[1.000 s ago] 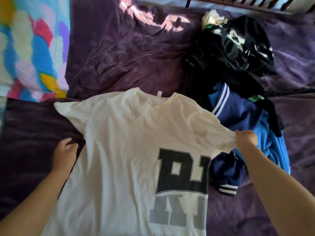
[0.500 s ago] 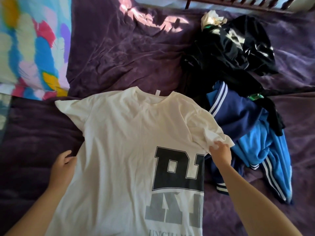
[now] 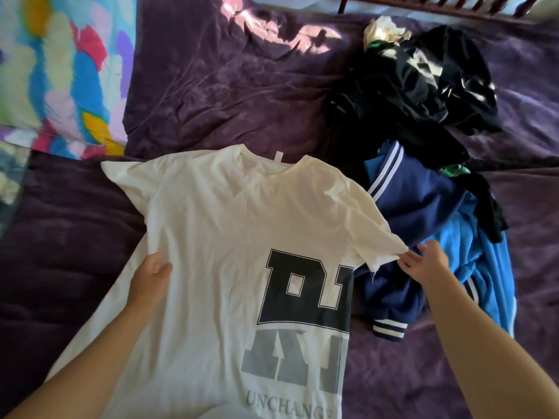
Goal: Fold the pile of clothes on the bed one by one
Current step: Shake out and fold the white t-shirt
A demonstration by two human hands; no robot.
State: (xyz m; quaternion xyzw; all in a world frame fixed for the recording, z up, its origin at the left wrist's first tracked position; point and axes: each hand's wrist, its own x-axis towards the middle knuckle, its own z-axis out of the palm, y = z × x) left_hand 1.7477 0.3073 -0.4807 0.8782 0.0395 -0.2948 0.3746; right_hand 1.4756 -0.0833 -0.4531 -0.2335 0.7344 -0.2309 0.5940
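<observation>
Though creased, white T-shirt (image 3: 211, 237) (dark block lettering).

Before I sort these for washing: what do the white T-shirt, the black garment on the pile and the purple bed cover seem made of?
White T-shirt: thin matte knit, probably cotton; soft creases.
Black garment: slick, likely synthetic; bright glints.
Purple bed cover: plush, velvet-like; patchy sheen.

Only the person's two arms show. The left forearm (image 3: 99, 358) and right forearm (image 3: 484, 358) are bare up to the wrists, uncovered by any sleeve. The left hand (image 3: 151, 275) and right hand (image 3: 423, 264) are bare too.
</observation>
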